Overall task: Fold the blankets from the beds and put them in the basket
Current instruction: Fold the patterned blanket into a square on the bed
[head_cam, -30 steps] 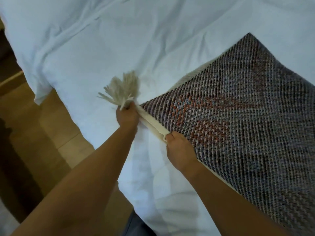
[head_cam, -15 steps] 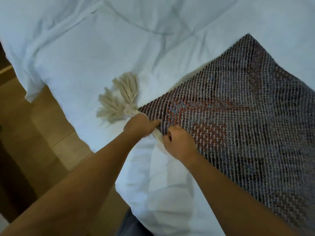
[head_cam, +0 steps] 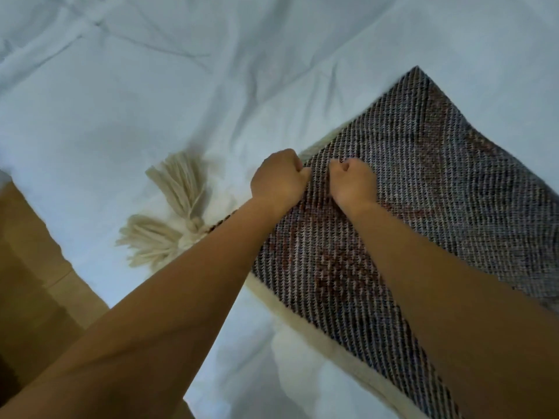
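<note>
I count one woven blanket, lying right of centre on the white bed. My left hand and right hand sit close together near its far-left edge, fingers curled tight into the weave. Two cream tassels splay at its corner. Open bed lies beyond, with the wooden floor at left.

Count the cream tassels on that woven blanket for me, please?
2. The upper tassel fans away across the white sheet; the lower tassel fans left beside it, both at one blanket corner. Other corners could hide more.
</note>
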A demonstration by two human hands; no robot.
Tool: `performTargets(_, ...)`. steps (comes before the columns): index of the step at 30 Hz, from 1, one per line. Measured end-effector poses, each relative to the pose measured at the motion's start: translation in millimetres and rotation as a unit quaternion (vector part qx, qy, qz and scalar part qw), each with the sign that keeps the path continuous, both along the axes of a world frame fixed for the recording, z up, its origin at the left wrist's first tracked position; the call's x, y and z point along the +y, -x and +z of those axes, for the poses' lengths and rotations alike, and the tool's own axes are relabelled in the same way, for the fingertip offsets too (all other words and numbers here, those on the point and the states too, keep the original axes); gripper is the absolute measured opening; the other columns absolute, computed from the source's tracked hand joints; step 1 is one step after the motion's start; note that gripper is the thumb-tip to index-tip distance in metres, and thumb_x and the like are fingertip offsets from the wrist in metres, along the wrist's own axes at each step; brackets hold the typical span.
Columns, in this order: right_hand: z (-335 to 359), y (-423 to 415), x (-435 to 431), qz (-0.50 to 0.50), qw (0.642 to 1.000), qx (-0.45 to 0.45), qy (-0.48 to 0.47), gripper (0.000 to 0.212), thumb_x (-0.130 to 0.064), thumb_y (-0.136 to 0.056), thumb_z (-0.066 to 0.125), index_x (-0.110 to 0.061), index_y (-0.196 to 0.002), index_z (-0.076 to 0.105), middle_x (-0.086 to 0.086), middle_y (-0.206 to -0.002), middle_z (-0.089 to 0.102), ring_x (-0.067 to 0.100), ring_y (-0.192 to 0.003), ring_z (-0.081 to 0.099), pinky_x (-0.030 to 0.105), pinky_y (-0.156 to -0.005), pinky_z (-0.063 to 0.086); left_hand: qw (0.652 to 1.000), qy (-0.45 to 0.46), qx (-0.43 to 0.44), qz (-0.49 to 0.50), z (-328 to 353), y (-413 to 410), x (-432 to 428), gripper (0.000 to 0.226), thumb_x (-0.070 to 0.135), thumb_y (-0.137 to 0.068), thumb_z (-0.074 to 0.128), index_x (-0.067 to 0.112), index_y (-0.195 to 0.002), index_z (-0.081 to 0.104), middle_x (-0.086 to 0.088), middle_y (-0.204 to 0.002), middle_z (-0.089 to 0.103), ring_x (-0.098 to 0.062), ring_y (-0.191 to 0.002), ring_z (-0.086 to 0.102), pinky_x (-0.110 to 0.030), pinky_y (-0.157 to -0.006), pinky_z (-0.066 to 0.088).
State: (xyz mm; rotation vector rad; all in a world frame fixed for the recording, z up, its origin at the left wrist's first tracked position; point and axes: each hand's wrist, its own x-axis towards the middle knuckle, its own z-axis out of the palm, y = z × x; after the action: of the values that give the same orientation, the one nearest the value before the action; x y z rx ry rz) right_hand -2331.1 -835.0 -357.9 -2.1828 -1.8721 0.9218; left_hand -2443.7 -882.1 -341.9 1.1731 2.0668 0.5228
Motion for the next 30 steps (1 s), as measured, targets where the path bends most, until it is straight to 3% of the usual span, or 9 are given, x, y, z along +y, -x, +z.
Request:
performTargets(5,-11,11,45,-0.093,0.993,0.049,0.059,0.035,-0.042,-0.089,0.052,-0.008,-0.092,0.057,0.010,-0.079,0.057,0.025,-0.067,0.054,0.031,-0.061,0.039,0.997,-0.032,0.069,-0.027,-27,-16,29,0.033,0.034,-0.088,0.056,0.012,-0.112,0.052,-0.009,-0.110,0.054,-0.027,-0.101,0.051,-0.034,-0.072,0.039)
performTargets(9,-18,14,61,-0.112,0.989,0.048,0.088,0.034,-0.034,-0.085,0.060,-0.006,-0.068,0.051,0.009,-0.066,0.057,0.028,-0.062,0.059,0.043,-0.068,0.057,0.984,-0.002,0.161,-0.074,-39,-20,42,0.018,0.028,-0.092,0.049,0.012,-0.098,0.055,-0.009,-0.101,0.061,-0.030,-0.098,0.053,-0.035,-0.069,0.035)
performTargets(13,-19,20,79,-0.099,0.988,0.058,0.105,0.025,-0.024,-0.083,0.059,-0.006,-0.067,0.054,0.015,-0.072,0.065,0.031,-0.065,0.065,0.044,-0.068,0.059,0.982,-0.021,0.173,-0.066,-48,-11,50,0.019,0.023,-0.095,0.044,0.010,-0.098,0.058,-0.009,-0.102,0.062,-0.029,-0.100,0.051,-0.034,-0.071,0.033)
performTargets(18,-28,36,89,-0.072,0.992,0.096,0.027,0.031,-0.021,-0.082,0.055,-0.011,-0.055,0.043,0.002,-0.056,0.052,0.015,-0.049,0.049,0.023,-0.047,0.037,0.987,-0.068,0.145,0.000,-66,-10,47,0.027,0.029,-0.097,0.039,0.008,-0.091,0.054,-0.010,-0.095,0.059,-0.026,-0.092,0.048,-0.034,-0.073,0.034)
performTargets(20,-36,32,77,-0.050,0.996,0.074,0.007,0.038,-0.022,-0.083,0.054,-0.015,-0.050,0.039,-0.003,-0.048,0.044,0.010,-0.043,0.039,0.024,-0.042,0.027,0.983,-0.067,0.172,-0.023,-75,-13,42,0.026,0.029,-0.095,0.039,0.008,-0.096,0.054,-0.010,-0.097,0.058,-0.028,-0.093,0.048,-0.036,-0.075,0.034)
performTargets(22,-42,27,64,-0.004,0.998,0.057,-0.017,0.034,-0.023,-0.086,0.052,-0.017,-0.055,0.039,-0.004,-0.054,0.044,0.010,-0.048,0.038,0.028,-0.048,0.026,0.978,-0.070,0.193,-0.038,-82,-15,40,0.026,0.029,-0.095,0.039,0.009,-0.100,0.055,-0.011,-0.099,0.058,-0.029,-0.093,0.048,-0.037,-0.075,0.033)
performTargets(25,-43,24,40,0.061,0.994,0.083,-0.043,0.016,-0.026,-0.089,0.050,-0.011,-0.087,0.051,0.004,-0.091,0.052,0.017,-0.081,0.049,0.029,-0.073,0.038,0.976,-0.077,0.200,-0.042,-86,-16,39,0.022,0.026,-0.093,0.042,0.010,-0.102,0.053,-0.010,-0.100,0.056,-0.028,-0.092,0.047,-0.033,-0.075,0.030)
performTargets(27,-45,21,19,0.091,0.988,0.098,-0.075,0.026,-0.025,-0.092,0.048,-0.004,-0.107,0.053,0.013,-0.110,0.051,0.023,-0.102,0.046,0.032,-0.090,0.036,0.974,-0.076,0.207,-0.048,-84,-17,38,0.023,0.025,-0.093,0.041,0.010,-0.107,0.052,-0.010,-0.103,0.055,-0.027,-0.094,0.047,-0.031,-0.075,0.028)
performTargets(30,-38,9,-14,0.070,0.980,0.155,-0.103,0.026,-0.017,-0.095,0.044,0.001,-0.111,0.054,0.016,-0.113,0.054,0.026,-0.107,0.046,0.028,-0.095,0.032,0.973,-0.069,0.215,-0.055,-76,-23,31,0.033,0.024,-0.095,0.039,0.009,-0.123,0.047,-0.014,-0.113,0.053,-0.030,-0.102,0.047,-0.036,-0.082,0.032)
